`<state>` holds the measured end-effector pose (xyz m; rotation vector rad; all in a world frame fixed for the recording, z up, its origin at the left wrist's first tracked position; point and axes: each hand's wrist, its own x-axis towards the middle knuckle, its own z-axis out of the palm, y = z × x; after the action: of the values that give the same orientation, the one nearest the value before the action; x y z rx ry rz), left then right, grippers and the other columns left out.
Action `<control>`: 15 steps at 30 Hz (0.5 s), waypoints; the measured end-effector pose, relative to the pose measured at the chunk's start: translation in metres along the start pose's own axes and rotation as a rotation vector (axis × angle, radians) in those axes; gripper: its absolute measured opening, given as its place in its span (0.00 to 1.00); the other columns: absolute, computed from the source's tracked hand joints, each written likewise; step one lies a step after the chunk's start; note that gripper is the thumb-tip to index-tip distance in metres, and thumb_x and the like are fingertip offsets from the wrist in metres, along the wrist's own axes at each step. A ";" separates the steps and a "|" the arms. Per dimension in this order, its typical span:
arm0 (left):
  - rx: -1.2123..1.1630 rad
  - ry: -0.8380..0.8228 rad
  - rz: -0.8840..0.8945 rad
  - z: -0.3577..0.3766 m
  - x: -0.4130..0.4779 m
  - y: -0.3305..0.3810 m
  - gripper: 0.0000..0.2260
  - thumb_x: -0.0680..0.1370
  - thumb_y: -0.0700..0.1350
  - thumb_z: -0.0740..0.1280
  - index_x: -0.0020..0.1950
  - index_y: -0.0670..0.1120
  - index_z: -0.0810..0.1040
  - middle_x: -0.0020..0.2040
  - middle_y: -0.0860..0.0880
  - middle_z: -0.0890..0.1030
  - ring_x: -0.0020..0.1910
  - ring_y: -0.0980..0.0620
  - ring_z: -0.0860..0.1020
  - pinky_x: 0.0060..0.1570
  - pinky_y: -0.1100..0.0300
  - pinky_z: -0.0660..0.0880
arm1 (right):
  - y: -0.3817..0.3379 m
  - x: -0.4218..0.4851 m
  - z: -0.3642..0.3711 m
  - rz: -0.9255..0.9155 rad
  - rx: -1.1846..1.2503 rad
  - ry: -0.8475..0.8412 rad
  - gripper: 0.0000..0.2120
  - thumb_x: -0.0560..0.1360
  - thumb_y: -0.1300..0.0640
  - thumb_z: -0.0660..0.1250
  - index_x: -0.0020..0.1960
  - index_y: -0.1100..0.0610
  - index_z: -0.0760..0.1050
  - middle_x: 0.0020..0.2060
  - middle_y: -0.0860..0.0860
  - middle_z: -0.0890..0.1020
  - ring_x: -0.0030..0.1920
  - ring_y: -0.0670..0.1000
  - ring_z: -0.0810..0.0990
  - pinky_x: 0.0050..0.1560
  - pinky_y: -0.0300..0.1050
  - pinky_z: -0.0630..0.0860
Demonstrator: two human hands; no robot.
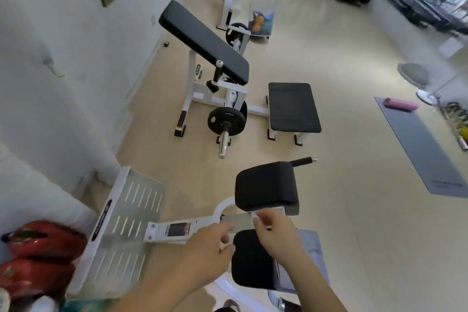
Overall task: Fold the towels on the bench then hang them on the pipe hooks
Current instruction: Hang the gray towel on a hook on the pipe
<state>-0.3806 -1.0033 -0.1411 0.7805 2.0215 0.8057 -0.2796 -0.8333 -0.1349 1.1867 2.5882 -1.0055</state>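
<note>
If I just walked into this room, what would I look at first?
Probably the two hands, the left hand and the right hand, reaching out at the bottom middle and pinching a pale, blurry strip between two black pads. Next, the big white exercise machine in the middle of the floor, with its long slanted black pad and a round black weight plate. Bright red bags sit in the bottom left corner.

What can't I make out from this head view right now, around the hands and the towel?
- Towel: mostly hidden behind the right hand and black pad.
- What the left hand and right hand pinch: motion-blurred, grip unclear.
- Pipe hooks: not in view.
- Red items: cut off by the left edge.
</note>
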 end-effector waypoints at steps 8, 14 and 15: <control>0.046 -0.158 -0.049 0.115 0.033 0.046 0.21 0.81 0.50 0.65 0.75 0.55 0.69 0.63 0.56 0.76 0.54 0.57 0.77 0.59 0.63 0.75 | 0.160 -0.025 -0.026 0.187 -0.089 0.057 0.16 0.80 0.51 0.64 0.67 0.48 0.76 0.66 0.46 0.77 0.60 0.48 0.78 0.60 0.40 0.74; 0.138 -0.237 -0.059 0.200 0.057 0.078 0.21 0.82 0.47 0.64 0.75 0.54 0.68 0.74 0.54 0.70 0.67 0.55 0.73 0.64 0.65 0.70 | 0.246 -0.026 -0.031 0.216 -0.042 -0.124 0.19 0.83 0.48 0.59 0.72 0.49 0.68 0.65 0.50 0.78 0.61 0.54 0.79 0.56 0.48 0.77; 0.163 -0.240 -0.050 0.211 0.058 0.084 0.21 0.82 0.48 0.64 0.75 0.54 0.68 0.74 0.55 0.69 0.68 0.56 0.72 0.66 0.64 0.70 | 0.254 -0.028 -0.029 0.222 -0.027 -0.159 0.21 0.83 0.48 0.59 0.74 0.49 0.66 0.65 0.51 0.79 0.61 0.54 0.80 0.55 0.47 0.77</control>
<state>-0.2109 -0.8538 -0.2030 0.8708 1.8979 0.4973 -0.0752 -0.7133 -0.2349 1.2959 2.2829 -0.9714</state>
